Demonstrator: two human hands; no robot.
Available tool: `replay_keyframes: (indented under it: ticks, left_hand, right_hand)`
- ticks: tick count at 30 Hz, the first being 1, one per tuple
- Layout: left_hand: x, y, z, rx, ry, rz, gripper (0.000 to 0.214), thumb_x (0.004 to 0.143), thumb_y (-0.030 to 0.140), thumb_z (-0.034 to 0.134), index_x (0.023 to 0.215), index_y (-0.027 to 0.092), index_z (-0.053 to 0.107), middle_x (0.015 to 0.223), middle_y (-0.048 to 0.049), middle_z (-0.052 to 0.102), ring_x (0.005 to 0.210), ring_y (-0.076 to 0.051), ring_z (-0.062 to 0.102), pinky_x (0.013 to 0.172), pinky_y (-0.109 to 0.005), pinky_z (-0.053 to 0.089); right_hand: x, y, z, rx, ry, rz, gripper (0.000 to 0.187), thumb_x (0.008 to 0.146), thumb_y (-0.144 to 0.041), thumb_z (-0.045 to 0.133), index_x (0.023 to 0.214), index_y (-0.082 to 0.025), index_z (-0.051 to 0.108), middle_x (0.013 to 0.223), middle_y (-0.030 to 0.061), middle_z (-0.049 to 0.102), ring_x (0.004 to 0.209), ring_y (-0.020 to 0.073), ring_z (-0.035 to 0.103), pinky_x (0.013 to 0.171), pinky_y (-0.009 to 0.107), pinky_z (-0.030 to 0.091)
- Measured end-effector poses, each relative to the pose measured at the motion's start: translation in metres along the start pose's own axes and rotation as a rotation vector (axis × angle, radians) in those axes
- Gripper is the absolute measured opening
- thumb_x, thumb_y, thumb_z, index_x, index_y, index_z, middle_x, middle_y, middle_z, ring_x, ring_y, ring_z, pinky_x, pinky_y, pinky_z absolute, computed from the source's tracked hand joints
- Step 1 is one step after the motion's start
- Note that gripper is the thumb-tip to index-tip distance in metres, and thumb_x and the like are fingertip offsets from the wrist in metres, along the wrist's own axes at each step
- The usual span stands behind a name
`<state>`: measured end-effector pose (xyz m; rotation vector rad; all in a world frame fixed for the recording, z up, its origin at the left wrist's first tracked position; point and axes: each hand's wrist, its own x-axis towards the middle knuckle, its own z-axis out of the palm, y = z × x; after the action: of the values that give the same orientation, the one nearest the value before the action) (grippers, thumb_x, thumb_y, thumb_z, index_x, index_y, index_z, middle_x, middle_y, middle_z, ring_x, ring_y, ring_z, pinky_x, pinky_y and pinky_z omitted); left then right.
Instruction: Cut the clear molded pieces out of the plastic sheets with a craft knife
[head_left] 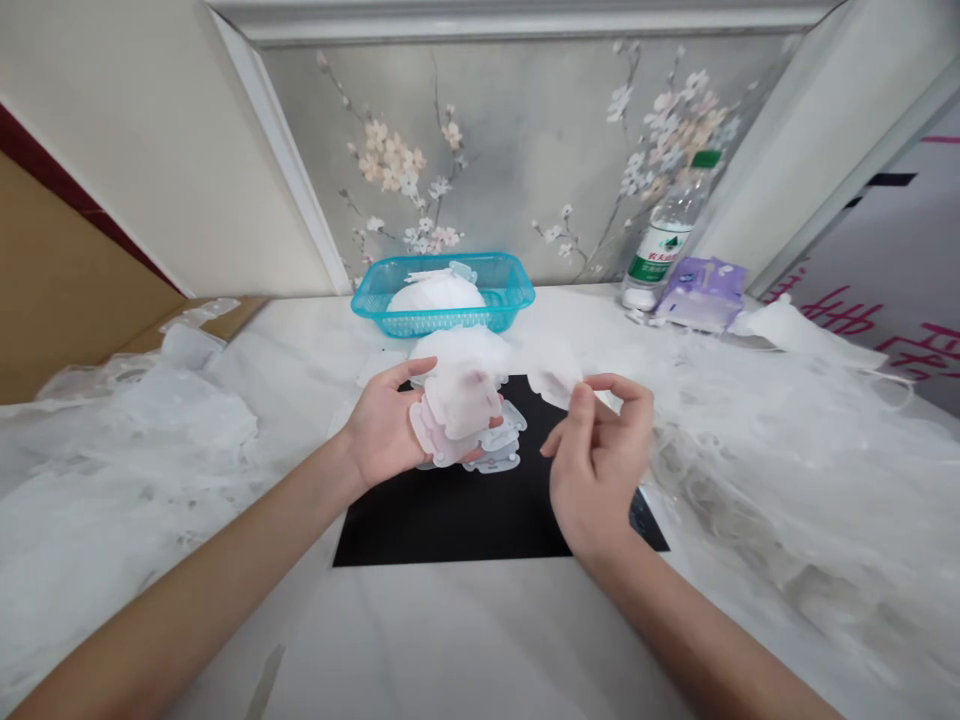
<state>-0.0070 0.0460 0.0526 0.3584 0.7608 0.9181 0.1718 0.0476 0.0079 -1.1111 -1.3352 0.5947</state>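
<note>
My left hand [386, 430] is closed round a small stack of white translucent pads [461, 410] and holds it just above a black mat [450, 515]. More flat clear pieces [501, 455] lie under the stack on the mat. My right hand [596, 455] pinches the edge of one thin white pad [555, 378] between thumb and forefinger, a little to the right of the stack. A loose heap of white pads [465, 348] lies behind both hands.
A turquoise plastic basket [510, 285] with white pads in it stands at the back by the flowered wall. A water bottle [664, 245] and a purple tissue pack [705, 292] stand at the back right. Crumpled clear plastic wrappers [780, 450] cover the white table's left and right sides.
</note>
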Motion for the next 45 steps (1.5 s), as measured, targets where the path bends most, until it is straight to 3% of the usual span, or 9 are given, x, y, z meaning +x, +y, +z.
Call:
replay_keyframes:
  ticks: [5, 9, 13, 18, 22, 26, 30, 40, 45]
  left_hand:
    - [0.0, -0.005, 0.002, -0.01, -0.023, -0.033, 0.055, 0.085, 0.046, 0.038, 0.129, 0.013, 0.046, 0.108, -0.0148, 0.065, 0.099, -0.032, 0.061, 0.083, -0.048, 0.046]
    - [-0.001, -0.002, 0.001, -0.009, -0.067, 0.001, 0.06, 0.084, 0.047, 0.038, 0.133, 0.012, 0.041, 0.112, -0.0151, 0.063, 0.097, -0.03, 0.062, 0.082, -0.041, 0.047]
    - [-0.003, 0.003, 0.001, 0.031, -0.119, 0.002, 0.062, 0.085, 0.048, 0.035, 0.136, 0.012, 0.037, 0.113, -0.0158, 0.062, 0.097, -0.031, 0.062, 0.08, -0.044, 0.048]
    - [-0.008, 0.008, 0.002, 0.064, -0.163, 0.002, 0.063, 0.085, 0.051, 0.034, 0.137, 0.014, 0.038, 0.115, -0.0141, 0.062, 0.101, -0.033, 0.06, 0.08, -0.046, 0.047]
    - [-0.009, 0.008, 0.003, 0.101, -0.189, 0.02, 0.064, 0.083, 0.049, 0.041, 0.136, 0.014, 0.039, 0.119, -0.0145, 0.06, 0.104, -0.034, 0.059, 0.083, -0.045, 0.046]
    - [-0.01, 0.006, 0.007, 0.21, -0.171, 0.104, 0.062, 0.079, 0.032, 0.051, 0.137, 0.015, 0.038, 0.121, -0.0147, 0.059, 0.104, -0.032, 0.059, 0.081, -0.042, 0.049]
    - [-0.012, 0.002, 0.013, 0.406, -0.113, 0.223, 0.079, 0.064, 0.001, 0.057, 0.137, 0.022, 0.037, 0.122, -0.0079, 0.061, 0.105, -0.025, 0.059, 0.078, -0.031, 0.05]
    - [-0.012, 0.001, 0.014, 0.509, -0.04, 0.27, 0.065, 0.063, 0.002, 0.063, 0.123, 0.025, 0.052, 0.125, -0.0056, 0.058, 0.111, -0.026, 0.056, 0.077, -0.029, 0.051]
    - [-0.008, -0.001, 0.012, 0.493, 0.05, 0.26, 0.064, 0.061, 0.001, 0.065, 0.12, 0.023, 0.056, 0.113, -0.0054, 0.065, 0.1, -0.023, 0.061, 0.073, -0.026, 0.05]
  right_hand:
    - [-0.01, 0.005, 0.005, -0.383, -0.302, -0.542, 0.018, 0.092, -0.026, 0.038, 0.103, -0.018, 0.05, 0.086, 0.0064, 0.07, 0.042, 0.0088, 0.055, 0.041, 0.022, 0.035]
    - [-0.013, 0.004, 0.006, -0.404, -0.455, -0.701, 0.027, 0.091, -0.024, 0.038, 0.112, -0.012, 0.049, 0.098, 0.0081, 0.07, 0.046, 0.009, 0.059, 0.041, 0.022, 0.036]
    - [-0.013, 0.004, 0.003, -0.327, -0.383, -0.607, 0.025, 0.089, -0.023, 0.042, 0.112, -0.015, 0.045, 0.109, 0.0106, 0.067, 0.051, 0.0094, 0.06, 0.044, 0.022, 0.04]
    - [-0.003, 0.009, 0.0, -0.289, -0.124, -0.243, 0.023, 0.09, -0.019, 0.032, 0.11, -0.02, 0.042, 0.115, 0.0108, 0.063, 0.059, 0.0125, 0.062, 0.052, 0.025, 0.043]
    - [0.006, 0.014, 0.004, -0.522, -0.346, -0.05, 0.029, 0.086, -0.02, 0.037, 0.113, -0.019, 0.045, 0.103, 0.0073, 0.066, 0.064, 0.0174, 0.063, 0.052, 0.028, 0.039]
    - [0.005, 0.019, 0.009, -0.67, -0.623, -0.073, 0.028, 0.084, -0.028, 0.046, 0.11, -0.019, 0.049, 0.104, 0.0071, 0.063, 0.065, 0.0181, 0.062, 0.049, 0.027, 0.033]
    - [0.003, 0.021, 0.01, -0.741, -0.658, -0.106, 0.026, 0.087, -0.028, 0.042, 0.109, -0.019, 0.053, 0.103, 0.0075, 0.062, 0.062, 0.0156, 0.061, 0.048, 0.026, 0.031]
    - [0.0, 0.02, 0.009, -0.818, -0.752, -0.324, 0.037, 0.087, -0.036, 0.043, 0.117, -0.016, 0.051, 0.125, 0.0112, 0.052, 0.062, 0.0157, 0.061, 0.046, 0.028, 0.03]
    - [0.002, 0.015, 0.009, -0.811, -0.789, -0.302, 0.028, 0.092, -0.026, 0.034, 0.109, -0.017, 0.054, 0.109, 0.0079, 0.06, 0.062, 0.0162, 0.061, 0.044, 0.028, 0.027]
